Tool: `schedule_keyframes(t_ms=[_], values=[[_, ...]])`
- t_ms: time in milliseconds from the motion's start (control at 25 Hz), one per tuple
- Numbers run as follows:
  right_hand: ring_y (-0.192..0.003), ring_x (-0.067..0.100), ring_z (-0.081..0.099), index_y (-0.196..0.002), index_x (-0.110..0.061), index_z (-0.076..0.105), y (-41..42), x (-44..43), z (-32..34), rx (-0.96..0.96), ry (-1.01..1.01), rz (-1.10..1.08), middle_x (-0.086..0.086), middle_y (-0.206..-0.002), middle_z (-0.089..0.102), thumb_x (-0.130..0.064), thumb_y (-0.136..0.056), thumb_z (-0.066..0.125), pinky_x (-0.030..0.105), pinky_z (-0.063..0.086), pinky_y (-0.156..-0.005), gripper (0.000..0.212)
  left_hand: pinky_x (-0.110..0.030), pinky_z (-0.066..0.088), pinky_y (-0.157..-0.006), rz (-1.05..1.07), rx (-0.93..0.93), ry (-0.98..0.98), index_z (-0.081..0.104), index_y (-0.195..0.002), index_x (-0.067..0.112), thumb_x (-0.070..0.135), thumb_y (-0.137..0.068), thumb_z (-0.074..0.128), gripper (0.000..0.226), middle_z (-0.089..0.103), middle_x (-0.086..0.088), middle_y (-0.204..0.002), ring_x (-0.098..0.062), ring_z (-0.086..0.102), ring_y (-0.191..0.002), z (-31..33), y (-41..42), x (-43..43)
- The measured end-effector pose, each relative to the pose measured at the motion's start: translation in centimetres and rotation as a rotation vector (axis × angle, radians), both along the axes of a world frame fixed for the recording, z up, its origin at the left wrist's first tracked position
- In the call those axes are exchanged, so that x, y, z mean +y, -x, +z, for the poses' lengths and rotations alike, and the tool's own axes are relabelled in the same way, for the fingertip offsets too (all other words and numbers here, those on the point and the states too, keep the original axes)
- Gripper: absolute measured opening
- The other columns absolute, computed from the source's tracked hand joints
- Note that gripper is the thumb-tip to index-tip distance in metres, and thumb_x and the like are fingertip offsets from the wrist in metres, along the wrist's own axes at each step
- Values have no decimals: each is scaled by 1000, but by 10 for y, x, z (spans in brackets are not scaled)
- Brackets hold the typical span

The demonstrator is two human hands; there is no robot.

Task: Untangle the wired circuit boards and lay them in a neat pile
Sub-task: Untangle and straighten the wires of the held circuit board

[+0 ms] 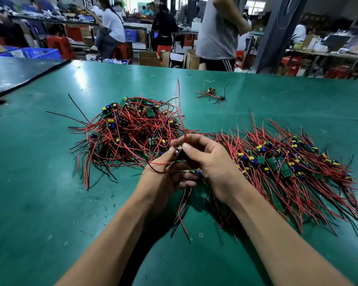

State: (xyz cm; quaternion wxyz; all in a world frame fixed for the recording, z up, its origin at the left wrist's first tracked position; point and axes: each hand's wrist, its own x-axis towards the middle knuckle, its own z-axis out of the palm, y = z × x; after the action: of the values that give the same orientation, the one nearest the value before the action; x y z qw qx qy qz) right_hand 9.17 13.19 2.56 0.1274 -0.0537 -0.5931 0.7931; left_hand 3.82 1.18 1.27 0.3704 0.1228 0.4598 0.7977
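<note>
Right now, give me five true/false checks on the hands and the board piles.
1. Both the left hand and right hand grip wired boards above the table. True.
2. A tangled heap lies left of the hands. True.
3. The right-hand pile sits in a bin. False: it lies on the table, wires roughly parallel.
4. A small stray cluster lies farther off, apart from both piles. True.
5. The table is red. False: green.

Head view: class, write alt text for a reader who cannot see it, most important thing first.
The left hand and right hand grip a wired board over a green table, one red wire sticking up. A tangled heap lies left of them, a neater pile right, a bunch farther back.
</note>
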Motion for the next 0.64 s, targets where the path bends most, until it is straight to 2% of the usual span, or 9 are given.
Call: schedule_keyframes(t_ms=[120,240,360,480,520,640], values=[[-85,24,69,-108,-6,70,-15,0,-15,-7,40,-27,10,-118,73,-7,-94,61,26,56,-53,17,-28,59,-57,-67,20,-16,77,-86,17,26,-88,58,21,69,-7,-76,-16,66,-60,-8,-1,-1],[-86,19,72,-96,-15,74,-20,1,-23,8,77,-47,11,-121,72,-6,-96,60,26,57,-58,17,-27,58,-59,-51,90,4,78,-84,16,22,-78,67,14,71,-7,-77,-15,69,-63,-13,-4,2],[-96,25,72,-91,-16,76,-19,2,-24,23,70,-78,12,-118,73,-17,-93,64,33,60,-70,12,-27,58,-60,-17,113,25,78,-91,17,13,-76,71,17,72,-9,-83,-18,69,-67,-16,-3,3],[-85,22,72,-88,-15,76,-16,4,-21,-31,24,-196,11,-105,77,-24,-99,59,27,58,-64,22,-27,55,-61,38,325,166,69,-98,12,-3,-78,73,25,74,-12,-91,-20,70,-74,-19,-7,1],[-83,22,72,-85,-16,77,-16,6,-21,-50,-7,-219,11,-102,77,-23,-102,55,26,57,-64,28,-27,55,-61,28,353,193,66,-99,10,-1,-78,74,25,74,-12,-93,-20,69,-76,-19,-9,1],[-80,19,73,-88,-14,75,-18,7,-22,-80,-37,-203,10,-100,77,-23,-105,50,26,58,-60,32,-29,56,-58,-56,230,176,69,-94,9,16,-81,72,15,72,-15,-89,-21,68,-66,-15,-13,3]])
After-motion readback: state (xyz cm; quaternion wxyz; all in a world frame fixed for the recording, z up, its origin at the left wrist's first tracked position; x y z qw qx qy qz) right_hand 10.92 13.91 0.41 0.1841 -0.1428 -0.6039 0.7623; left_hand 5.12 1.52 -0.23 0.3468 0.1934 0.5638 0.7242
